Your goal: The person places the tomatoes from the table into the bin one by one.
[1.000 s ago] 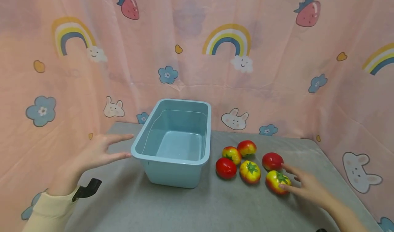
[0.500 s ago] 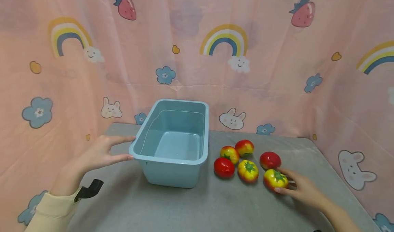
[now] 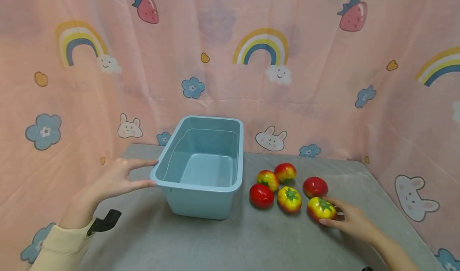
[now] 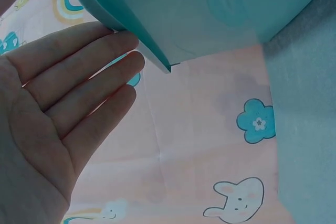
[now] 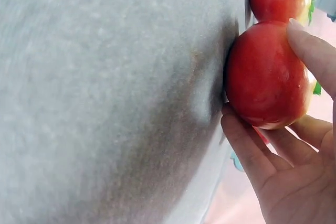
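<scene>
My left hand (image 3: 116, 180) is at the left rim of a light blue plastic basin (image 3: 197, 189), thumb and forefinger apart and their tips at the rim. In the left wrist view its fingers (image 4: 94, 82) are straight, some tips against the rim. My right hand (image 3: 353, 221) holds a glossy yellow-and-red toy tomato (image 3: 321, 209) with a green leafy top, resting on the table. In the right wrist view, the thumb lies on one side of this tomato (image 5: 268, 77) and curled fingers on the other.
More toy tomatoes lie between basin and right hand: a red one (image 3: 315, 187) just behind the held one, a yellow one (image 3: 289, 200), another red one (image 3: 261, 195) and two red-yellow ones behind. A pink patterned curtain (image 3: 309, 83) surrounds the grey table (image 3: 251, 243).
My right hand has closed in on the near yellow-and-red tomato and now grips it. My left hand has come up to the basin's rim. The view has shifted slightly.
</scene>
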Available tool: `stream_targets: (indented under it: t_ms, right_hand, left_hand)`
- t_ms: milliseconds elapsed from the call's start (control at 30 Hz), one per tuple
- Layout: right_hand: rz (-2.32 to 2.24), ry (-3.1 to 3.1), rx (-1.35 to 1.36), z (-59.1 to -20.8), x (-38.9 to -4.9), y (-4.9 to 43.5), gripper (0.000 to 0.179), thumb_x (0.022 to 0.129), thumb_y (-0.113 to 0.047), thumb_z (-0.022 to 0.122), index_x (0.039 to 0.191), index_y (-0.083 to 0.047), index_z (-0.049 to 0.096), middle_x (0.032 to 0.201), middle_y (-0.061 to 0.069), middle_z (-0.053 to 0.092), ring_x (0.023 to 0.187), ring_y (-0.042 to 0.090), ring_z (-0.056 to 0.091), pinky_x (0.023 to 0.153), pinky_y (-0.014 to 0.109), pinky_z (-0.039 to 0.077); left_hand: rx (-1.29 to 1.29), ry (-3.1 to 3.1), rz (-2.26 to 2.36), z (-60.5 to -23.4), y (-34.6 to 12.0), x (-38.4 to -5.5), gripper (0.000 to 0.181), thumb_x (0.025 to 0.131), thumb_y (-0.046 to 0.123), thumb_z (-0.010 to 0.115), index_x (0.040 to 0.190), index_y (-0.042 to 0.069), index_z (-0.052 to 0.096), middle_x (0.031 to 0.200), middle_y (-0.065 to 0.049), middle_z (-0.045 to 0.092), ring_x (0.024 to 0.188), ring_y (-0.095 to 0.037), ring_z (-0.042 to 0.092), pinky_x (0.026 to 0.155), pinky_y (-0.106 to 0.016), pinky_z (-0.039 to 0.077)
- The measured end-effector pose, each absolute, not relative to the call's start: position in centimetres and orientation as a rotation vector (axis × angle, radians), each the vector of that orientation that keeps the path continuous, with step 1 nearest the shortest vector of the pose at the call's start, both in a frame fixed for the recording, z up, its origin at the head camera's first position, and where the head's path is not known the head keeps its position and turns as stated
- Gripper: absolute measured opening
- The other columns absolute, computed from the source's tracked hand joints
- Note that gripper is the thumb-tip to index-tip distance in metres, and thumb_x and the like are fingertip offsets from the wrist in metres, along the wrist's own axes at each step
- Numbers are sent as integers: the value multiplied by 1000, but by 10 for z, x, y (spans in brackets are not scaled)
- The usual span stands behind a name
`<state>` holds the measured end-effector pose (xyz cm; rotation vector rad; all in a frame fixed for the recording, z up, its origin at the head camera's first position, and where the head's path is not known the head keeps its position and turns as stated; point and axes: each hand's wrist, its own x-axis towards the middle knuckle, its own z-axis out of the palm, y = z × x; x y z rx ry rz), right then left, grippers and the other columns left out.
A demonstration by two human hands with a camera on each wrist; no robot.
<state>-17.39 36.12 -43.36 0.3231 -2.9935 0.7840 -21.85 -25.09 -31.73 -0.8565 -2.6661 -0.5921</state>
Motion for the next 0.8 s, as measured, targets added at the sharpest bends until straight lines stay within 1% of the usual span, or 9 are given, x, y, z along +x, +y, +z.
stream_targets:
  t_ms: [133, 233, 367, 500, 600, 667, 800]
  right_hand:
    - [804, -3003, 320, -433, -175, 361, 68, 77, -42, 76, 126, 1, 56, 121, 20, 61, 99, 28, 61, 78, 40, 57]
    - [817, -3024, 302, -433, -175, 362, 69, 77, -42, 76, 127, 2, 55, 121, 21, 60, 98, 28, 62, 78, 40, 57]
    - [831, -3054, 274, -431, -175, 363, 71, 77, -42, 76, 127, 2, 54, 121, 21, 60, 97, 28, 63, 77, 39, 57]
    - [830, -3063, 270, -428, -175, 365, 71, 77, -43, 76, 127, 2, 54, 121, 21, 60, 97, 28, 62, 75, 37, 57]
    - [817, -3056, 279, -424, -175, 366, 70, 77, -43, 76, 126, 2, 55, 120, 20, 61, 97, 27, 61, 76, 37, 57]
    - [811, -3047, 290, -421, -176, 365, 69, 77, -43, 76, 126, 1, 55, 120, 20, 61, 98, 27, 61, 76, 38, 57]
    - [803, -3032, 295, -412, -176, 362, 68, 77, -43, 76, 126, 1, 56, 120, 20, 61, 99, 27, 61, 76, 39, 57]
  left_hand:
    - [-857, -2664, -605, -318, -251, -219, 52, 78, 44, 75, 122, 17, 66, 116, 3, 69, 103, -16, 66, 72, -26, 50]
    - [-855, -2664, -614, -318, -251, -218, 52, 78, 44, 75, 121, 16, 67, 116, 3, 69, 103, -16, 66, 72, -26, 50]
    - [-853, -2661, -619, -318, -251, -218, 52, 78, 43, 76, 121, 16, 67, 115, 2, 69, 94, -8, 64, 67, -23, 46]
    - [-860, -2652, -627, -318, -250, -219, 52, 77, 42, 77, 120, 15, 67, 114, 1, 70, 82, 0, 57, 63, -21, 42]
    - [-862, -2647, -629, -319, -251, -219, 51, 77, 41, 77, 120, 15, 67, 114, 1, 70, 79, 0, 56, 63, -21, 41]
    - [-861, -2648, -625, -319, -251, -219, 51, 77, 42, 77, 120, 15, 67, 114, 2, 70, 82, 1, 57, 64, -20, 41]
    - [-857, -2656, -622, -318, -250, -220, 52, 77, 43, 77, 120, 15, 67, 114, 1, 70, 76, 0, 55, 63, -20, 40]
